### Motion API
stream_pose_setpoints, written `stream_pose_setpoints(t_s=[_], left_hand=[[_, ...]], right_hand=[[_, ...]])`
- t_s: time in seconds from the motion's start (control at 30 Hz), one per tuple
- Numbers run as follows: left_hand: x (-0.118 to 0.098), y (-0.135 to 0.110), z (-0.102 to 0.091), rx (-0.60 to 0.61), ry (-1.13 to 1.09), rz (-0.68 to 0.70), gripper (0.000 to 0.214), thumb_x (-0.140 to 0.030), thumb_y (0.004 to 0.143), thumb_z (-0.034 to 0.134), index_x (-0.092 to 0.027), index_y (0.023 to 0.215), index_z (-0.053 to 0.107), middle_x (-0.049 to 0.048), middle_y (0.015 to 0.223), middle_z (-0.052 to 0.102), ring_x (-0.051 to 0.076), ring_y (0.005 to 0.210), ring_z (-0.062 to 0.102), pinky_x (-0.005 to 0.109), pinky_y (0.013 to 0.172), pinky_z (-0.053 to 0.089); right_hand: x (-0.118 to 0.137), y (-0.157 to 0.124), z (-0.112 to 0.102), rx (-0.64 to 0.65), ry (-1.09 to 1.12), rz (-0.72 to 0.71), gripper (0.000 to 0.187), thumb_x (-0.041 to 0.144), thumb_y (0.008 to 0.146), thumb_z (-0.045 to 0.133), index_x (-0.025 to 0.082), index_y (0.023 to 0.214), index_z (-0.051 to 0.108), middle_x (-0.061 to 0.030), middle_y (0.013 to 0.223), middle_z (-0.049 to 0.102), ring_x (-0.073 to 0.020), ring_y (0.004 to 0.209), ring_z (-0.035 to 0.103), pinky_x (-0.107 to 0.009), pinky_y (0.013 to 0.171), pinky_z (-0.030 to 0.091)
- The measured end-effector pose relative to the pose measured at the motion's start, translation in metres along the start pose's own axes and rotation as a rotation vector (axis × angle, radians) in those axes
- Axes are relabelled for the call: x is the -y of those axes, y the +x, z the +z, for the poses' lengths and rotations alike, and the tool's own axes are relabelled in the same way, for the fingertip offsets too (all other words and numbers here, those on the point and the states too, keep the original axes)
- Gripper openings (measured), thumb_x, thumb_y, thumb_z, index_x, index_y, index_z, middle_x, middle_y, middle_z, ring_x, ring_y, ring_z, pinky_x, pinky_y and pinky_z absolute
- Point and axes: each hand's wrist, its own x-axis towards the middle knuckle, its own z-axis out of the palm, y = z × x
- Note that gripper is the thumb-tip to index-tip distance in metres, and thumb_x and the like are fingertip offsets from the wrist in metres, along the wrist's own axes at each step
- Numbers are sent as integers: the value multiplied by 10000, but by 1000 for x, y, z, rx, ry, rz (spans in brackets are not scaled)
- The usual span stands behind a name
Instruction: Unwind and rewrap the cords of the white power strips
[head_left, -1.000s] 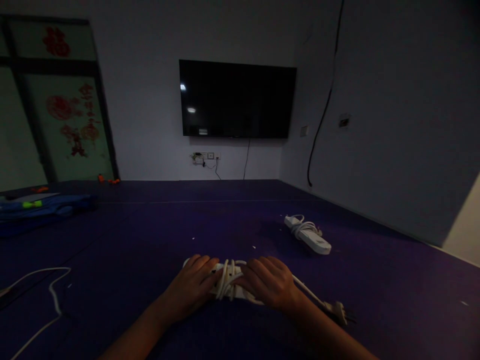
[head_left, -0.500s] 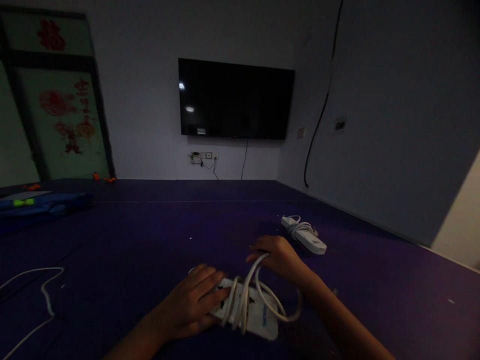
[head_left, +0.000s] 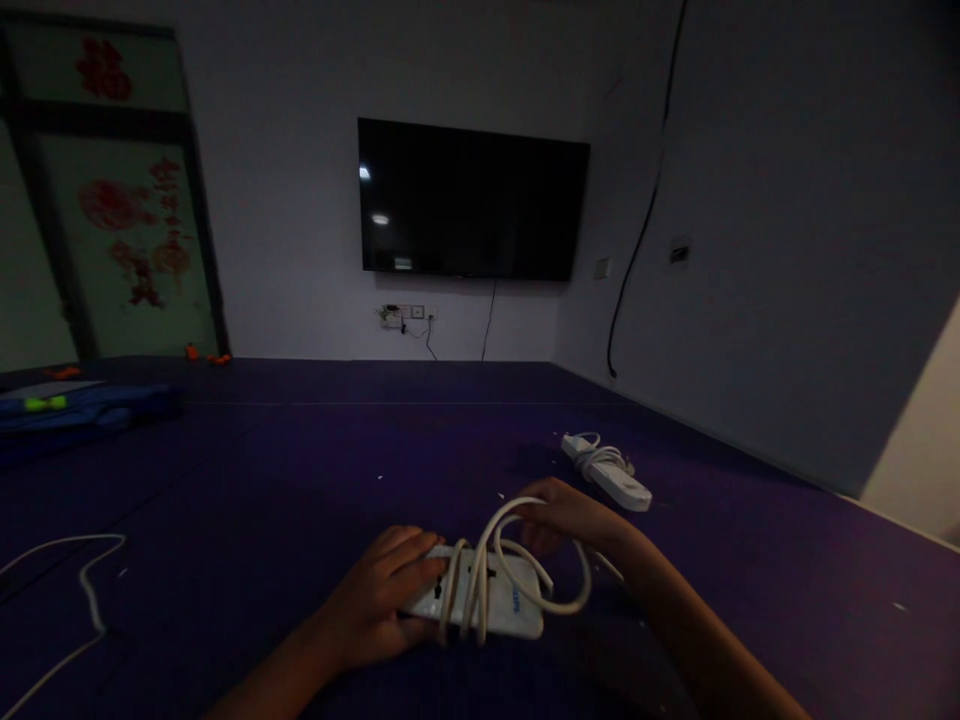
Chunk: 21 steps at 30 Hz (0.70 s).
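Note:
A white power strip [head_left: 504,605] with dark socket holes and blue lettering is in front of me, just above or on the purple surface. Several turns of its white cord [head_left: 481,580] loop around its middle. My left hand [head_left: 397,595] grips the strip's left end, fingers on top and thumb below. At the strip's far right side, my right hand [head_left: 559,515] is closed on the loose part of the cord, which hangs in wide loops. Its fingertips are partly hidden behind the cord.
Another white power strip [head_left: 619,482], wound with its cord, lies behind my right hand. A loose white cable [head_left: 90,590] runs along the left. Blue cloth [head_left: 112,408] lies far left. A television [head_left: 472,200] hangs on the back wall; a black cable [head_left: 637,240] hangs at right.
My right hand has moved slightly right and down with the cord, and the loops have shifted. The strip, held by my left hand, has tilted and moved slightly left and up.

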Motion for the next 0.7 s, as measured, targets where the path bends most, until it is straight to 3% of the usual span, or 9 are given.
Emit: stream_pose_setpoints(t_s=[0.13,0.2,0.3,0.47,0.6,0.7], left_hand=[[10,-3,6,-42,32,-91,512,-477,725,639,-183,1138,570,144,1082,647,253,1026,582,426,885,466],[14,-2,4,-11,37,-114,471,-416,721,658,-185,1124,584,141,1075,648,253,1019,585,430,877,469],[13,2,-4,56,-5,-116,437,-357,722,666,-202,1124,593,127,1068,646,240,1002,585,402,855,476],[3,8,-12,94,-41,-87,420,-376,733,655,-209,1114,595,119,1053,640,238,971,574,386,829,471],[-6,11,-12,138,-86,-10,376,-399,784,585,-216,1112,589,122,1079,632,234,963,573,375,829,462],[-16,16,-13,144,-193,-6,426,-484,791,552,-219,1123,579,111,1055,636,220,938,578,353,821,457]], right_hand=[[4,-5,-6,111,365,53,360,456,608,706,154,729,553,88,462,478,-1,301,238,-144,311,149],[9,-6,-6,74,411,31,349,429,574,733,146,656,546,94,437,441,7,308,208,-149,315,105],[15,-5,-3,-149,370,-74,291,368,539,748,131,625,602,72,413,462,-10,319,280,-155,323,152],[22,-5,5,-645,105,-365,243,372,558,743,166,663,671,-40,627,675,-154,538,598,-248,491,450],[19,-9,6,-1019,-340,-651,178,372,719,661,195,716,681,-49,682,694,-187,601,632,-293,574,482],[11,-7,6,-1127,-568,-754,174,334,809,582,190,763,670,-45,696,689,-175,615,636,-278,591,480]])
